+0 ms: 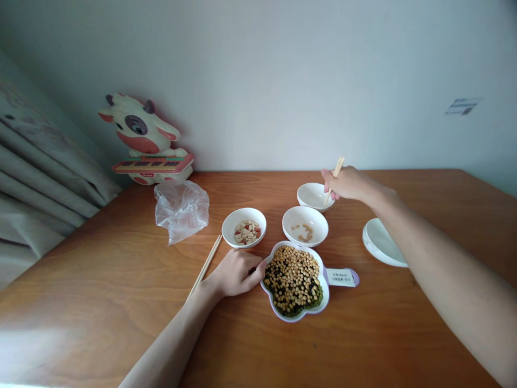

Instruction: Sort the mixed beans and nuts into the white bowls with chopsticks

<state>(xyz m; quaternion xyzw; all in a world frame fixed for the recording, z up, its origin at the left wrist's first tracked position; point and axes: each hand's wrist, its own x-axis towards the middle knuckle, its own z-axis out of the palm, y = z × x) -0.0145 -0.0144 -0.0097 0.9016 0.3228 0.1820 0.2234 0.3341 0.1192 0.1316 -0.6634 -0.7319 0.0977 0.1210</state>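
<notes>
My right hand point(348, 182) grips a pair of chopsticks point(338, 166), their tips down in the far white bowl point(312, 187). My left hand point(238, 272) has its fingers curled and its thumb on the left rim of a flower-shaped dish point(293, 320) with a lilac handle. Yellow soybeans point(293, 269) lie in that dish with green and dark beans. Just behind it, a white bowl point(286, 229) holds a few soybeans. Another white bowl point(225, 222), beyond my left hand, contains pale and reddish nuts point(247, 231).
Two more chopsticks point(207, 264) lie beside my left wrist. At the right, a white bowl point(374, 245) is partly hidden by my right forearm. A crumpled plastic bag point(182, 209) rests before a cow-shaped toy piano point(149, 140). A wall backs the wooden table point(363, 334).
</notes>
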